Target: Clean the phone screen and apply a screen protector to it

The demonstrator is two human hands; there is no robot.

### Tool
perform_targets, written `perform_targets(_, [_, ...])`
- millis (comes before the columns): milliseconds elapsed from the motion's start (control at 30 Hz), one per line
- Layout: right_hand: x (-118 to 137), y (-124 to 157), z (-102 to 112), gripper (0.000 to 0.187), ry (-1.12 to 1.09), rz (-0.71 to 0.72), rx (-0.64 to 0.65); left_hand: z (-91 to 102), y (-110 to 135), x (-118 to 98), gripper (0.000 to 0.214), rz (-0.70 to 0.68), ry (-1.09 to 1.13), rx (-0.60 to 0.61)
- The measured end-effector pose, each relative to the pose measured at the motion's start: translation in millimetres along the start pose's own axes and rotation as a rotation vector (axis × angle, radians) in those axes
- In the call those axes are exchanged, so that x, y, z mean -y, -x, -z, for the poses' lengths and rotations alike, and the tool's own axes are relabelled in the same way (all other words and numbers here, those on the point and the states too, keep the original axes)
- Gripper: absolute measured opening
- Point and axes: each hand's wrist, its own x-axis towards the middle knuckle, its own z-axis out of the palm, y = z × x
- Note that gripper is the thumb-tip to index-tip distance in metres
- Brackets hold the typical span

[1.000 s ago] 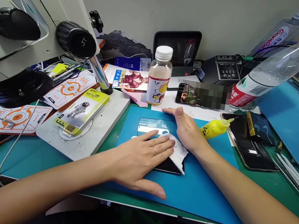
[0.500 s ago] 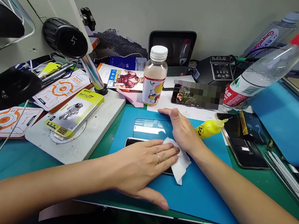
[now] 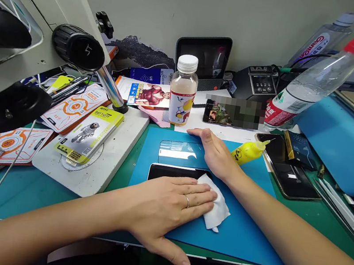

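My left hand (image 3: 174,203), wearing a ring, lies flat with its fingers stretched out and the thumb apart. Its fingertips press a white wipe (image 3: 217,219) over the right part of a dark-screened phone (image 3: 165,172). Much of that phone is hidden under the hand and wipe. My right hand (image 3: 217,154) rests on its edge just beyond the phone, fingers extended and thumb raised, gripping nothing visible. A clear screen protector (image 3: 177,152) lies flat on the blue mat (image 3: 238,232) beside its fingers. Behind the right wrist is a yellow needle-tipped bottle (image 3: 248,152).
A microscope stand (image 3: 104,80) rises at left, battery boxes (image 3: 91,132) on its base (image 3: 117,159). A drink bottle (image 3: 183,91) and a propped phone (image 3: 230,114) stand behind the mat. At right are a red-capped bottle (image 3: 307,92) and another dark phone (image 3: 289,173).
My left hand has slid slightly toward me and to the right with the wipe, uncovering more of the phone's far edge. The right hand has hardly moved.
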Motion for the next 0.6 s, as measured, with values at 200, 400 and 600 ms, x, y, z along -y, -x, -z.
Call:
perform_targets(200, [0.5, 0.1, -1.1, 0.096, 0.004, 0.001, -0.003, -4.3, -4.2, 5.1, 0.1, 0.064, -0.029, -0.054])
perform_targets(400, [0.9, -0.3, -1.6, 0.102, -0.005, 0.004, -0.003, -3.8, -5.3, 15.8, 0.103, 0.24, -0.104, -0.088])
perform_targets(600, [0.9, 0.0, -1.2, 0.097, -0.01, 0.018, -0.003, -3.0, 0.9, 11.2, 0.103, 0.194, -0.045, -0.088])
